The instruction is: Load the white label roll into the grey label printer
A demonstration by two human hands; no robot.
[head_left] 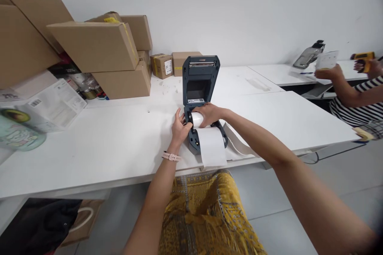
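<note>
Here, open printer point(201, 75) holds white roll point(196, 120); right fingers point(200, 109) gripping it, left fingers point(178, 114) parted.

The person's bare left arm point(152, 203) comes in from seven o'clock and slants up toward one. Its wrist point(175, 147) runs nearly in line with the forearm, and the left hand point(180, 129) points toward twelve, fingers slightly bent and apart, thumb stretched toward two. The bare right arm point(269, 149) enters from four o'clock and bends a little at the elbow, its forearm pointing toward ten. The right hand point(211, 114) reaches toward nine, fingers curved over in a grip. The two hands are near each other, not touching.
</note>
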